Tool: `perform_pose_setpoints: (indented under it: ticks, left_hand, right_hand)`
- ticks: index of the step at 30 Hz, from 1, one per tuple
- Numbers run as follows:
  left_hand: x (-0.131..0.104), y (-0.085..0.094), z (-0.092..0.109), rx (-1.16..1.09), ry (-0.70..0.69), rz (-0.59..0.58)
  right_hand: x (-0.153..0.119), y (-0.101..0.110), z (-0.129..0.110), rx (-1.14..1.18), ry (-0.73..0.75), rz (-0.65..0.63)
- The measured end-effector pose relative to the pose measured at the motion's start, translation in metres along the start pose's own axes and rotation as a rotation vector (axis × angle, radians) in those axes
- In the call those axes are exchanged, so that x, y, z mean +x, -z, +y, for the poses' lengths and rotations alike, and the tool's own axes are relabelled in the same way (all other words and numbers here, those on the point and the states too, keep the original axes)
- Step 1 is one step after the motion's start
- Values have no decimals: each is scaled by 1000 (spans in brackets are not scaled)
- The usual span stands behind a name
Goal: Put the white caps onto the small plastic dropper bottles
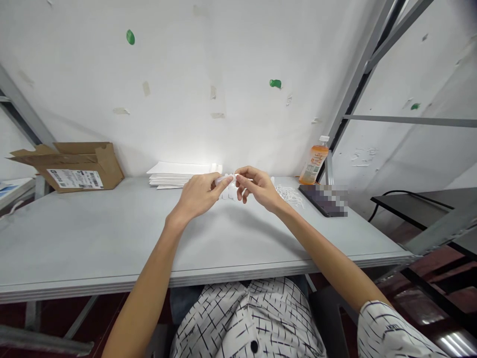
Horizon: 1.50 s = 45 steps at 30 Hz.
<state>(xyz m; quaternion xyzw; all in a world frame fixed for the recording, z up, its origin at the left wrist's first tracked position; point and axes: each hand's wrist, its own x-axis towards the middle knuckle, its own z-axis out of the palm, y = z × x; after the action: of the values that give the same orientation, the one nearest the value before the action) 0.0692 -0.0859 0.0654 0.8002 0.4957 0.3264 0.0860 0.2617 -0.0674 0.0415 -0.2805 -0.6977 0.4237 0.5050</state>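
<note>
My left hand [201, 195] is closed, thumb against fingers, on a small whitish translucent piece [223, 179] above the table. Close beside it, my right hand [259, 188] pinches at the right end of that piece, its other fingers curled; what lies between its fingertips is too small to make out. Just below and behind the fingers are several small white items [230, 193], partly hidden by the hands. To the right of my right hand lies a loose heap of thin white strips [289, 195].
On the grey table [93, 233], a stack of white sheets or flat packs [173, 171] lies against the wall. An open cardboard box [80, 166] stands at the left. An orange drink bottle [315, 163] and a dark phone-like device [322, 200] are at the right, beside metal posts.
</note>
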Motion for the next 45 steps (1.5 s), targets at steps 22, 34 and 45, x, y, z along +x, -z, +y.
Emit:
perform_pose_setpoints:
  ticks: [22, 34, 45]
  left_hand:
    - [-2, -1, -2, -13, -83, 13]
    - [-1, 0, 0, 14, -47, 53]
    - [-3, 1, -1, 32, -50, 46]
  right_hand:
    - [1, 5, 1, -27, 3, 53]
    - [4, 72, -10, -508, 19, 220]
    - [3, 99, 1, -1054, -557, -304]
